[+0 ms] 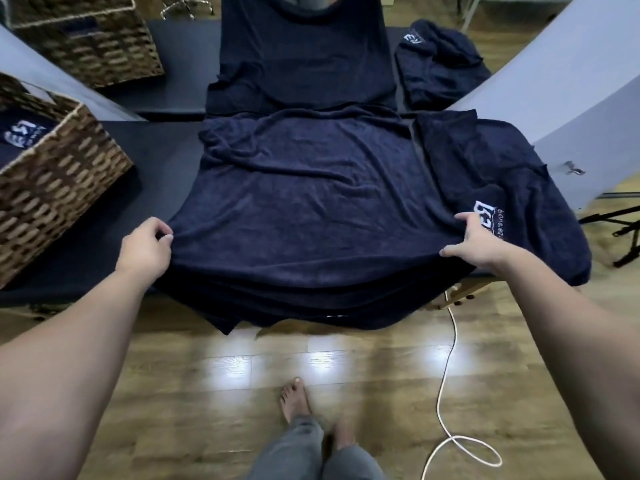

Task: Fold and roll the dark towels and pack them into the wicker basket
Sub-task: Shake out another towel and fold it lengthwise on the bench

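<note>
Dark table: navy towel spread, wrinkled, near edge overhanging

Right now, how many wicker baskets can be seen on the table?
2: the near basket at the table's left edge, holding a dark towel, and the far basket behind it at upper left. Both are cut off.

White cord looped on wooden floor
</note>
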The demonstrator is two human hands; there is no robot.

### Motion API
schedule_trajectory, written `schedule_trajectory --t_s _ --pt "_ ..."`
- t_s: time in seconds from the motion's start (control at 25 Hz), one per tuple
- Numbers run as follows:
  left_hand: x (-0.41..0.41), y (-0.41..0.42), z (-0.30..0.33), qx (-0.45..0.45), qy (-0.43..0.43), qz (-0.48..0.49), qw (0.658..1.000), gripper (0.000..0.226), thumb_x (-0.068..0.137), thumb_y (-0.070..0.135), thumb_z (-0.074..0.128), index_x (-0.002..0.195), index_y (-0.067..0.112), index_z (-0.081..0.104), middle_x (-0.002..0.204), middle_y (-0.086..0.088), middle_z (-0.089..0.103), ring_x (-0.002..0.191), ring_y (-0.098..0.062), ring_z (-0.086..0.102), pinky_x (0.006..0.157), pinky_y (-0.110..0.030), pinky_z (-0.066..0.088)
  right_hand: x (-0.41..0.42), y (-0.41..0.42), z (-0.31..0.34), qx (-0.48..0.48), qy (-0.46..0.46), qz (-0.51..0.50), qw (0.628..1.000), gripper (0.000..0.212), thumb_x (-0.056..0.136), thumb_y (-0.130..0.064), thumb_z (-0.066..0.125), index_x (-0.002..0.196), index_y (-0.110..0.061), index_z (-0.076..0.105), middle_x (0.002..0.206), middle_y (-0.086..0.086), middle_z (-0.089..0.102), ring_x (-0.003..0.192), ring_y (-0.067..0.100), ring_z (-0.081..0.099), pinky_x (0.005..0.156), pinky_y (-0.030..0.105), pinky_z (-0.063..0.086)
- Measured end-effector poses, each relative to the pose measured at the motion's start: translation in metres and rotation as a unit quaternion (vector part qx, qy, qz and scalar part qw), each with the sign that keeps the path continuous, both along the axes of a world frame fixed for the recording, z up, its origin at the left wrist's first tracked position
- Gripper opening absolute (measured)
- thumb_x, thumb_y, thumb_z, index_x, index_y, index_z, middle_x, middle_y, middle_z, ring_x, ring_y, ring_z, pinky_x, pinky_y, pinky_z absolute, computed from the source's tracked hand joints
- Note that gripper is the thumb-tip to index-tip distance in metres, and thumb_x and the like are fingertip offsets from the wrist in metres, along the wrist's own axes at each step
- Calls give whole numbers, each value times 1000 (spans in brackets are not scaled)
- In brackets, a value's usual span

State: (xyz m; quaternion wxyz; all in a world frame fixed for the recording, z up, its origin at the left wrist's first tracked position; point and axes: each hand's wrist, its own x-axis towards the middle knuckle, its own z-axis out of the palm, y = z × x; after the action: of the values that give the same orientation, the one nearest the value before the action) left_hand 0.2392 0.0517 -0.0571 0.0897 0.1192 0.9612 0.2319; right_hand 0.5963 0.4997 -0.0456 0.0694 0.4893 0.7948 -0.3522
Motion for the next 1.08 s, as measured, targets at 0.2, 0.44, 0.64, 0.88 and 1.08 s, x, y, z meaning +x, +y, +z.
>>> schedule_trajectory --t_s 0.2,0.44,0.64,0.88,1.08 --pt "19 -3 18 -89 -8 -8 996 22 102 32 45 96 32 66 120 -10 67 112 -39 59 93 -45 46 14 1 4 131 -179 207 953 77 79 -21 79 142 -37 39 114 12 36 118 41 46 105 47 43" --pt "57 -19 37 -119 -91 -156 976 52 72 62 82 108 39 52 109 1 46 99 -22 52 96 -40 46 39 -10 12 258 -61 152 952 24 97 -21 57 119 -18 69 113 15 42 112 44 49 96 49 46" --pt "68 -28 55 -146 30 -212 966 11 86 36 78 93 36 69 107 -1 38 101 -31 58 85 -35 43 51 -13 34 363 -29 121 924 26 102 -26 51 118 -13 66 127 15 42 107 42 40 78 50 44" --pt "71 -31 110 -74 243 -142 957 26 100 34 59 103 11 73 114 -9 56 106 -39 56 86 -50 51 59 -8 65 439 -8 73 895 28 104 -21 42 107 -1 62 117 23 55 103 46 47 87 54 39" --pt "68 -28 162 -50 338 -54 938 31 104 38 48 100 10 63 91 -31 58 92 -50 55 79 -54 46 58 -1 103 370 171 -34 912 25 104 -15 39 102 0 58 108 29 60 102 48 54 90 52 42"
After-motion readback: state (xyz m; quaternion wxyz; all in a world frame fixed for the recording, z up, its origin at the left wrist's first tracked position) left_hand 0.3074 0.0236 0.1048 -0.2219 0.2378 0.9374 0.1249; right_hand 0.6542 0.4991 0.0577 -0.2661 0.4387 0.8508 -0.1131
